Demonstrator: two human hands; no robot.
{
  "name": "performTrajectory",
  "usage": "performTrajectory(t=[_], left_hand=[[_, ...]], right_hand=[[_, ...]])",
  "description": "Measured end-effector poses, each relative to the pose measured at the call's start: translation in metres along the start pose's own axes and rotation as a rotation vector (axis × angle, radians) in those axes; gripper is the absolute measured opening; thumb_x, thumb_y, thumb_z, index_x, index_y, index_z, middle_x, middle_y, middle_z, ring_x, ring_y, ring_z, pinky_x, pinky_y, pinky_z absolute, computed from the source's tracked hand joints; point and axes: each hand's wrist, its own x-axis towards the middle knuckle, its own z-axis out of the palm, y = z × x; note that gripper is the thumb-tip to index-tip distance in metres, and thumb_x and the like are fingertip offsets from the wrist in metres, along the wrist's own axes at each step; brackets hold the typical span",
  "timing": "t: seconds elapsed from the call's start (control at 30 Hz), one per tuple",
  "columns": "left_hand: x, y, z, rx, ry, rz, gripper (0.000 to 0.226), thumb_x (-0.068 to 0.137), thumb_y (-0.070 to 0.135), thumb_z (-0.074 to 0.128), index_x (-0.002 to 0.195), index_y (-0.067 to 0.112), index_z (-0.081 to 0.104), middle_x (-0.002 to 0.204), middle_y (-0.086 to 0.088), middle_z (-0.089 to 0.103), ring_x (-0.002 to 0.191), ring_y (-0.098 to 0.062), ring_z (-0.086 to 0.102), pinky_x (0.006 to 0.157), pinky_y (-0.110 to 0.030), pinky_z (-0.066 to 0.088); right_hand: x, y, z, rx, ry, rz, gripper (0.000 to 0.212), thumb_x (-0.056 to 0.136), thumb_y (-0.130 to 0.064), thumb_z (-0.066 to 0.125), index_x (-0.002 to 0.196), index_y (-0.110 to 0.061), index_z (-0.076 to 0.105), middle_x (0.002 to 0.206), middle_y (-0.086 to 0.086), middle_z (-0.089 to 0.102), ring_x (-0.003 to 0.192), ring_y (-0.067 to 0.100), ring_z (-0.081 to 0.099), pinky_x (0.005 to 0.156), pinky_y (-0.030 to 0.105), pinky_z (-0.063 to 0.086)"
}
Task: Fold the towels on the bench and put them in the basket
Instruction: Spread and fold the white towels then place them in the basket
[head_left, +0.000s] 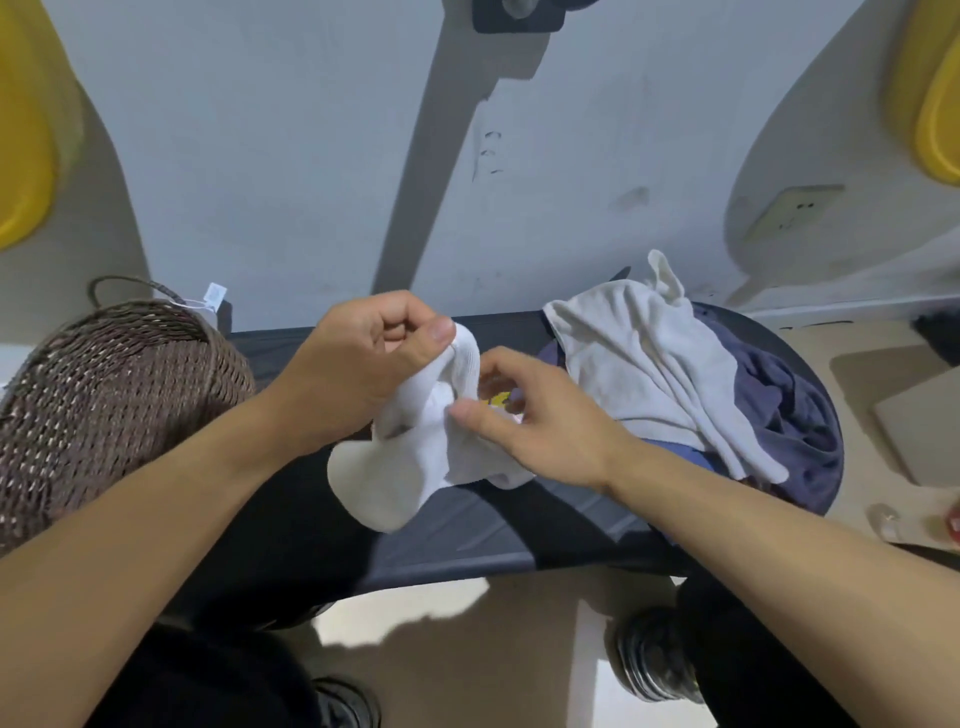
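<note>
A small white cloth (410, 467) hangs just above the dark bench (519, 530), held between both hands. My left hand (358, 364) pinches its ribbed upper edge between thumb and curled fingers. My right hand (530, 410) pinches the cloth lower down with thumb and fingers. To the right on the bench lies a crumpled off-white towel (639, 364) over a dark blue cloth (784, 410). A brown wicker basket (104, 395) stands at the bench's left end, beside my left forearm.
A grey wall (311, 156) rises right behind the bench, with a socket (789, 213) at the right. Yellow objects (21, 130) hang at both upper corners. A dumbbell (654, 654) sits on the floor under the bench.
</note>
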Motion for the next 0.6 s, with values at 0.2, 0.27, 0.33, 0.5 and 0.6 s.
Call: performTrajectory(t=[0.2, 0.27, 0.33, 0.5, 0.6], left_hand=[[0.002, -0.016, -0.018, 0.397, 0.059, -0.019, 0.022, 0.091, 0.036, 0.065, 0.076, 0.021, 0.064, 0.063, 0.022, 0.061, 0.058, 0.007, 0.053, 0.054, -0.005, 0.038], [0.005, -0.022, -0.033, 0.53, 0.106, -0.06, 0.022, 0.09, 0.037, 0.066, 0.072, 0.025, 0.063, 0.059, 0.028, 0.058, 0.057, 0.011, 0.052, 0.051, -0.004, 0.035], [0.005, -0.029, -0.044, 0.585, 0.119, -0.079, 0.023, 0.088, 0.04, 0.067, 0.07, 0.027, 0.062, 0.058, 0.023, 0.06, 0.057, 0.011, 0.053, 0.049, -0.006, 0.035], [0.006, -0.036, -0.051, 0.64, 0.13, -0.086, 0.024, 0.088, 0.043, 0.066, 0.071, 0.028, 0.062, 0.061, 0.024, 0.061, 0.059, 0.008, 0.054, 0.055, -0.025, 0.038], [0.007, -0.039, -0.057, 0.701, 0.169, -0.072, 0.023, 0.089, 0.043, 0.066, 0.073, 0.026, 0.062, 0.067, 0.015, 0.062, 0.069, 0.001, 0.056, 0.059, -0.024, 0.039]], right_hand=[[0.007, 0.0, -0.001, 0.025, -0.055, 0.135, 0.021, 0.093, -0.027, 0.064, 0.078, -0.013, 0.058, 0.063, -0.012, 0.054, 0.057, 0.002, 0.048, 0.059, 0.026, 0.04], [0.01, 0.0, -0.009, 0.04, -0.023, 0.163, 0.022, 0.092, -0.033, 0.066, 0.079, -0.016, 0.06, 0.058, -0.014, 0.055, 0.053, -0.001, 0.048, 0.056, 0.02, 0.038], [0.011, -0.005, -0.02, -0.065, -0.012, 0.086, 0.022, 0.085, -0.04, 0.073, 0.082, -0.021, 0.063, 0.062, -0.016, 0.06, 0.057, -0.002, 0.053, 0.055, 0.014, 0.038], [0.013, -0.003, -0.052, -0.533, -0.085, -0.039, 0.018, 0.081, -0.026, 0.073, 0.086, -0.016, 0.06, 0.066, -0.006, 0.054, 0.067, 0.018, 0.05, 0.053, 0.023, 0.033], [0.012, 0.012, -0.063, -0.677, -0.146, 0.153, 0.022, 0.083, -0.011, 0.064, 0.072, -0.019, 0.047, 0.062, -0.006, 0.044, 0.061, 0.02, 0.042, 0.048, 0.029, 0.024]])
